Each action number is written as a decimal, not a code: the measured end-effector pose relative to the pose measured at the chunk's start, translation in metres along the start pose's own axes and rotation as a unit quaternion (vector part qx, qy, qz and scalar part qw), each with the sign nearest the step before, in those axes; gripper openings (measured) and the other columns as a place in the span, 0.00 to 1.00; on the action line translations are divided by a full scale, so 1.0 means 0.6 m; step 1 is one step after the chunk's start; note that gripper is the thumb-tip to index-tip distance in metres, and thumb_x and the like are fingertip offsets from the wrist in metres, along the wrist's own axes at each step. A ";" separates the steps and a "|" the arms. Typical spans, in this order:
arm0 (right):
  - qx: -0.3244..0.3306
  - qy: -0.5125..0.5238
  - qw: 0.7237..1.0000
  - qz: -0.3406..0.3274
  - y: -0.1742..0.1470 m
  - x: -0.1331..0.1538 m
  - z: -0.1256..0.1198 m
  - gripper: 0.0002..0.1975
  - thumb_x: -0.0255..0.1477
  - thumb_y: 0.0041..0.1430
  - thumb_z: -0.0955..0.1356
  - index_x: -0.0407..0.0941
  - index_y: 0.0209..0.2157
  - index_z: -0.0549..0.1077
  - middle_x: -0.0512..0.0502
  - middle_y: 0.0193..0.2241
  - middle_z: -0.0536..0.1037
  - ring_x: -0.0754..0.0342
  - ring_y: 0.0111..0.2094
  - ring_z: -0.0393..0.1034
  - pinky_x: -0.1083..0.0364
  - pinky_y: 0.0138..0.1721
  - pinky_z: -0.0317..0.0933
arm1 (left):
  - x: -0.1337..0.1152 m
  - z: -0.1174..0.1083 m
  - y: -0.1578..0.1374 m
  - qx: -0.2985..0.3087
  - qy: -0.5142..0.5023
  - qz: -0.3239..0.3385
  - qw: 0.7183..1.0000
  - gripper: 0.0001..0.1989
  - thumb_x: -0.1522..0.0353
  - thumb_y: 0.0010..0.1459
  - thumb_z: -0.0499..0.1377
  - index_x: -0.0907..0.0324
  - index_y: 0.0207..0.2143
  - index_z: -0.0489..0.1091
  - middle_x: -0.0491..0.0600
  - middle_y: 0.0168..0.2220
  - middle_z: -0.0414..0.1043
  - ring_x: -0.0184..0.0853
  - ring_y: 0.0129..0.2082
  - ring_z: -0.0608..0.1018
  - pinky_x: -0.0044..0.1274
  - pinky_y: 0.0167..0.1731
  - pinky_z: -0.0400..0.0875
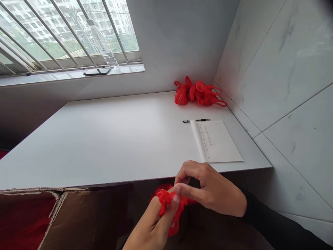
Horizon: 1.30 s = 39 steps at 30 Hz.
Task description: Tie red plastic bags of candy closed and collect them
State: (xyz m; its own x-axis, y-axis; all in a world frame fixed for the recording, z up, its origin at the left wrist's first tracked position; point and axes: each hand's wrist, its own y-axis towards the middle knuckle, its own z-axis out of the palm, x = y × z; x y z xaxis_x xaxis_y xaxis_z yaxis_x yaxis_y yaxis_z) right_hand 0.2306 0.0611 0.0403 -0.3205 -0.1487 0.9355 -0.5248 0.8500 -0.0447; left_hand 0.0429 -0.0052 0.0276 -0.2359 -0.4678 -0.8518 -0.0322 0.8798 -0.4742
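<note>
While the left hand grips the red plastic bag between thumb and fingers, the right hand has thumb and index tips nearly together at its gathered top; can't tell if they've actually got hold of it. Bag is just below the front edge of the table, between both hands. Looks: bright red, thin film, crumpled and ruffled where bunched above the left thumb, darker and smoother lower down, partly hidden by fingers. Open cardboard box to the left, rough torn-looking edges, dark red inside. White table beyond, with a notebook on the right, page partly written, pen just past it. Red bundles, some with looped handles, sit at the far corner. Phone and clear bottle on the sill.
</note>
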 end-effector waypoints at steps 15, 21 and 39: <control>0.015 0.057 0.997 -0.056 -0.004 -0.043 0.034 0.11 0.37 0.69 0.67 0.49 0.49 0.72 0.46 0.52 0.72 0.50 0.55 0.65 0.51 0.58 0.57 | 0.009 -0.030 0.034 0.180 -0.126 0.096 0.971 0.10 0.61 0.62 0.63 0.57 0.36 0.67 0.45 0.33 0.68 0.30 0.31 0.70 0.22 0.33 0.69; 0.078 0.128 0.986 0.067 0.016 -0.077 0.052 0.17 0.38 0.76 0.56 0.48 0.55 0.68 0.55 0.26 0.69 0.58 0.27 0.62 0.57 0.33 0.60 | 0.049 -0.021 0.042 -0.014 0.132 0.320 0.938 0.14 0.78 0.60 0.56 0.52 0.44 0.68 0.43 0.36 0.73 0.27 0.30 0.74 0.17 0.29 0.69; -0.019 -0.047 0.987 0.151 -0.075 -0.125 0.035 0.19 0.38 0.73 0.61 0.47 0.30 0.74 0.51 0.29 0.75 0.55 0.31 0.67 0.55 0.32 0.56 | 0.195 -0.104 0.020 -0.120 0.292 0.288 0.904 0.17 0.68 0.65 0.58 0.57 0.24 0.58 0.42 0.23 0.59 0.29 0.24 0.63 0.21 0.26 0.60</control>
State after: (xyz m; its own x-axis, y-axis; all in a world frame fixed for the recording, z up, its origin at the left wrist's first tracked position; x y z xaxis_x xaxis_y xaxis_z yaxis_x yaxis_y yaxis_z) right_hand 0.2614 0.0233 -0.0352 -0.5305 0.0690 0.8449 -0.3647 0.8812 -0.3009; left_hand -0.0457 -0.0439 -0.0638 -0.7517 0.1362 -0.6453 0.0655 0.9890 0.1324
